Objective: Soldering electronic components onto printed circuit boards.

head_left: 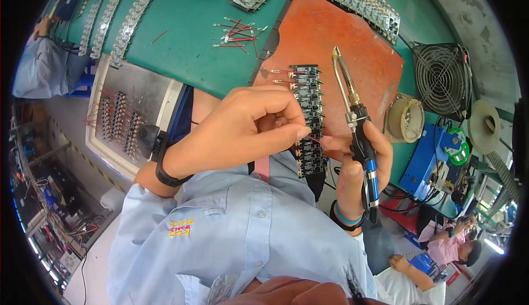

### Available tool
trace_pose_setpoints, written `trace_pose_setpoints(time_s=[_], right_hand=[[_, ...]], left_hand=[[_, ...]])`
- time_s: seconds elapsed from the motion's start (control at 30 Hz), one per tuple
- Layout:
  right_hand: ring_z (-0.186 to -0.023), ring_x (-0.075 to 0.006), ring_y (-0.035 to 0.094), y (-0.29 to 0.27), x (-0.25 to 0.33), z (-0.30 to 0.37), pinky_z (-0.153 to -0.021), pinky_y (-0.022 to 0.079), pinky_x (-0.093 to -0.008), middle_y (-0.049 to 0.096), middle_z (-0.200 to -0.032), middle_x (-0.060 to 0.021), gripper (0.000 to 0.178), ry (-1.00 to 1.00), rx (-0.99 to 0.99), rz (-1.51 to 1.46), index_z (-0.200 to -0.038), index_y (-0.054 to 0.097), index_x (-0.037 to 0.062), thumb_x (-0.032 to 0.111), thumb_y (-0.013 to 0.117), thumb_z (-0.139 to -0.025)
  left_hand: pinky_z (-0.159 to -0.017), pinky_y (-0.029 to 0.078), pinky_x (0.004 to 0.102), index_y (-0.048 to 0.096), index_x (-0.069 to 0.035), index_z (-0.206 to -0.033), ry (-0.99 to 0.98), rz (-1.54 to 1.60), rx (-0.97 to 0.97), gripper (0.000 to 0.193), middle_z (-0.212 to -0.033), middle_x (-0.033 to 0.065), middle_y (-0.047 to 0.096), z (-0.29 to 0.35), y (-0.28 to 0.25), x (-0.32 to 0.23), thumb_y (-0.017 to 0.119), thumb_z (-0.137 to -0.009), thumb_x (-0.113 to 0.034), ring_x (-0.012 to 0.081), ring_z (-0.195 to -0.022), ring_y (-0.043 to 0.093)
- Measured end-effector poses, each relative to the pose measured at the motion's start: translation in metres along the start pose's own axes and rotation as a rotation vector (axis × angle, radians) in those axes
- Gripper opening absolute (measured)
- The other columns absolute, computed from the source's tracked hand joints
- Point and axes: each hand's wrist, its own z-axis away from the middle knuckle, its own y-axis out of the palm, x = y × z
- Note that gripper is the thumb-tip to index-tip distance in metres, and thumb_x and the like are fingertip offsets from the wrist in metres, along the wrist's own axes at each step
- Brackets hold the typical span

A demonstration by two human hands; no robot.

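My left hand (250, 126) reaches across the lower part of a black strip of small circuit boards (309, 98), thumb and forefinger pinched on a thin red wire (314, 139). The wire's other end lies at the fingertips of my right hand (352, 164). That hand is wrapped round a soldering iron (361, 142) with a thin feed tube beside its barrel; the tip points up and away, clear of the boards. At the strip's far end, two red wires (282, 72) stick out to the left. My left fingers hide some of the strip's left edge.
Loose red wires (239, 36) lie on the green mat (187, 46). More board strips (130, 29) line the far side. An orange-red sheet (325, 24) lies under the work. To the right stand a round tip-cleaning pot (405, 119), a fan (441, 79) and a blue solder feeder (421, 159).
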Motion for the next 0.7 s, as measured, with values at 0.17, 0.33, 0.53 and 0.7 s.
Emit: trace_pose_setpoints(time_s=[0.17,0.33,0.53,0.7], right_hand=[[-0.090,-0.0290,0.066,0.0072,0.0015,-0.0051,-0.074,0.056,-0.0355,0.066,-0.094,-0.0227,0.063,0.010,-0.008,-0.049,-0.133,0.034,-0.0038,0.034,0.060,-0.091],[-0.091,-0.0292,0.066,0.0069,0.0012,-0.0049,-0.073,0.056,-0.0346,0.066,-0.094,-0.0225,0.061,0.020,0.001,-0.049,-0.132,0.035,-0.0039,0.034,0.060,-0.091],[-0.088,-0.0253,0.066,0.0088,0.0001,-0.0086,-0.074,0.053,-0.0293,0.066,-0.092,-0.0196,0.059,-0.004,-0.027,-0.039,-0.132,0.037,-0.0036,0.029,0.063,-0.090],[-0.083,-0.0182,0.064,0.0085,0.0017,-0.0113,-0.073,0.050,-0.0249,0.064,-0.088,-0.0147,0.059,0.063,-0.059,-0.015,-0.133,0.038,-0.0034,0.017,0.067,-0.086]], left_hand=[[-0.052,0.033,0.0194,0.061,-0.002,-0.078,-0.012,0.013,-0.014,0.012,-0.071,-0.0044,0.053,-0.0005,0.0027,0.0027,0.068,-0.085,-0.008,0.0020,-0.063,0.045],[-0.051,0.034,0.0197,0.061,-0.002,-0.078,-0.008,-0.043,0.011,0.011,-0.071,-0.0041,0.054,-0.0018,0.0028,0.0034,0.067,-0.085,-0.008,0.0024,-0.060,0.045],[-0.049,0.034,0.0206,0.062,-0.002,-0.079,0.003,-0.083,0.033,0.009,-0.071,-0.0020,0.056,-0.0026,0.0048,0.0031,0.068,-0.084,-0.007,0.0043,-0.058,0.046],[-0.048,0.035,0.0210,0.062,-0.001,-0.080,0.057,-0.114,-0.005,0.008,-0.071,-0.0007,0.055,-0.0008,0.0084,0.0018,0.068,-0.083,-0.006,0.0055,-0.058,0.047]])
